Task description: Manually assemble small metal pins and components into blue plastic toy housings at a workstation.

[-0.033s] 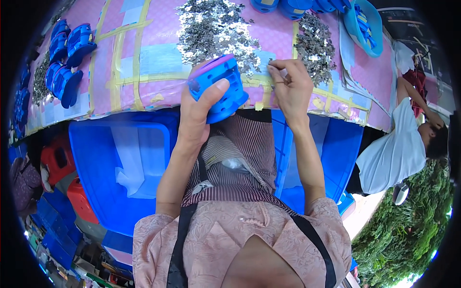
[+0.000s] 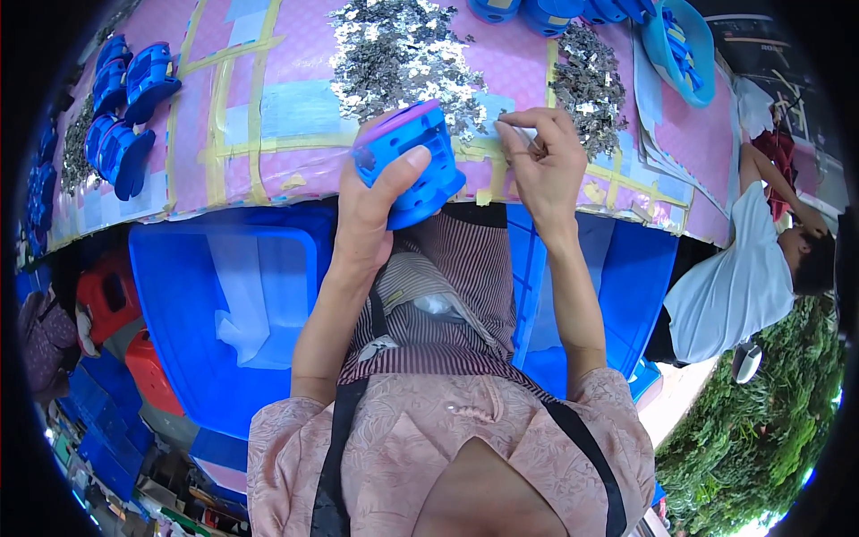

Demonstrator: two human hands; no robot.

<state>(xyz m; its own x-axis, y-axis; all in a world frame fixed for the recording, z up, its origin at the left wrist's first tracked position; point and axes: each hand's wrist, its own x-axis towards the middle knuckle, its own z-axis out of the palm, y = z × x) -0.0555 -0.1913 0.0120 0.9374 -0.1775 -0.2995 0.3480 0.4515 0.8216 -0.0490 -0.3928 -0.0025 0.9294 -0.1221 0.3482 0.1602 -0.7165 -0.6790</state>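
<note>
My left hand (image 2: pixel 376 201) is wrapped round a blue plastic housing (image 2: pixel 417 170) with a pink rim and holes in its side, its thumb pressed on the near face. The housing is tilted above the table's near edge. To its right, my right hand (image 2: pixel 548 157) has thumb and forefinger brought together in a pinch; whatever is at the fingertips is too small to make out. Just beyond both hands lies a heap of small shiny metal pieces (image 2: pixel 394 67). A second, darker heap of metal pieces (image 2: pixel 588 85) is spread beyond the right hand.
Several blue housings (image 2: pixel 125 152) stand at the table's left, more (image 2: pixel 546 13) at the far edge. A light-blue basin (image 2: pixel 651 45) holds blue parts. Blue bins (image 2: pixel 179 331) flank my lap below the pink, taped tabletop (image 2: pixel 304 174). At right is another person (image 2: pixel 734 277).
The blue housing and my left hand have shifted very slightly to the right. My right hand has turned a little, its fingertips still together.
</note>
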